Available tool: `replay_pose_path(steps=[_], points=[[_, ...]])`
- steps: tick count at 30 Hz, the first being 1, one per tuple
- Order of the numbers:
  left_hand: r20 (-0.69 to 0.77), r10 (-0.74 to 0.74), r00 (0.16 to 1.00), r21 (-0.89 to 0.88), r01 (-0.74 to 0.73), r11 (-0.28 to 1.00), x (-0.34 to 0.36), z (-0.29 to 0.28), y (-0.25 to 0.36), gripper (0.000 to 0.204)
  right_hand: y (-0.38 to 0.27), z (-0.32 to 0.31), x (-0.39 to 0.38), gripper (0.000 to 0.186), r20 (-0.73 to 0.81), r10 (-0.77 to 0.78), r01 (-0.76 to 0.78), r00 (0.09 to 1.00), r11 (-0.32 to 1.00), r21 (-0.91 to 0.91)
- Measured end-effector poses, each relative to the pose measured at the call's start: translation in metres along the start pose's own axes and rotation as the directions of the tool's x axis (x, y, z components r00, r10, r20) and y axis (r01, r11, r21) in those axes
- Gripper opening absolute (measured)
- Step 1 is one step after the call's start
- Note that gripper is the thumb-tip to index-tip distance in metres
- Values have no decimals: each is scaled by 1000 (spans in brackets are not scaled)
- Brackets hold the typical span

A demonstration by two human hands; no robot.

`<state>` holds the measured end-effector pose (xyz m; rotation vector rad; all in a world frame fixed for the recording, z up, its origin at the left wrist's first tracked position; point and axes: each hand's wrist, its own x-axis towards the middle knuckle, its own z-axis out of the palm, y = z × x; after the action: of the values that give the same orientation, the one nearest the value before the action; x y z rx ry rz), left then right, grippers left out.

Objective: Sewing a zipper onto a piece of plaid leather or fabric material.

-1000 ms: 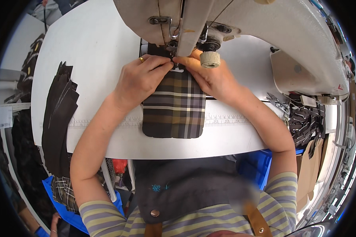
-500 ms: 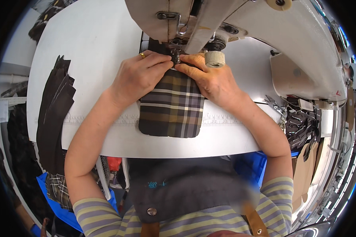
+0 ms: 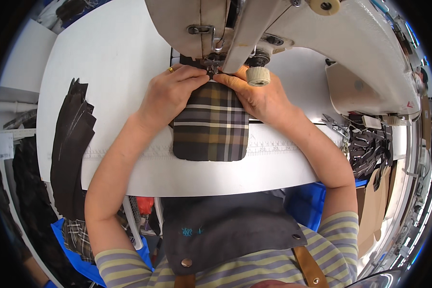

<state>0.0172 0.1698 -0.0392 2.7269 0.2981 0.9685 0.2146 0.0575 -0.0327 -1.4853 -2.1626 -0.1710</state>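
Observation:
A plaid fabric piece (image 3: 210, 132) in brown, black and white, with rounded near corners, lies flat on the white sewing table. Its far edge sits by the presser foot (image 3: 212, 71) of the sewing machine (image 3: 187, 21). On the left side of the foot, my left hand (image 3: 173, 93), wearing a ring, pinches that edge with fingertips together. My right hand (image 3: 264, 98) grips the same edge from the right, thumb and fingers close to the foot. Part of the right fingers is hidden behind the machine's pale knob (image 3: 258, 76). Dark fabric shows beyond the foot.
Dark fabric strips (image 3: 72, 149) are stacked at the table's left edge. Thread snips (image 3: 335, 126) lie at the right beside a heap of small dark pieces (image 3: 369, 151). A printed ruler scale (image 3: 273, 148) crosses the table. Blue bins (image 3: 305, 204) stand below the front edge.
The plaid fabric piece has slid a little away from me, toward the machine. Both hands keep their hold beside the presser foot. The whole view has shifted slightly.

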Motion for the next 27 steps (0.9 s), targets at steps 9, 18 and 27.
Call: replay_pose_path(steps=[9, 18, 27], points=[[-23, -19, 1000, 24, 19, 1000, 3, 3, -2, 23, 3, 1, 1, 14, -6, -27, 27, 1000, 999, -19], [-39, -18, 999, 32, 19, 999, 4, 4, -4, 23, 8, 4, 3, 16, -11, -43, 43, 999, 999, -15], [-60, -13, 998, 25, 15, 1000, 3, 4, -5, 20, 12, -190, -75, 19, -254, -27, -156, 967, 727, -669]])
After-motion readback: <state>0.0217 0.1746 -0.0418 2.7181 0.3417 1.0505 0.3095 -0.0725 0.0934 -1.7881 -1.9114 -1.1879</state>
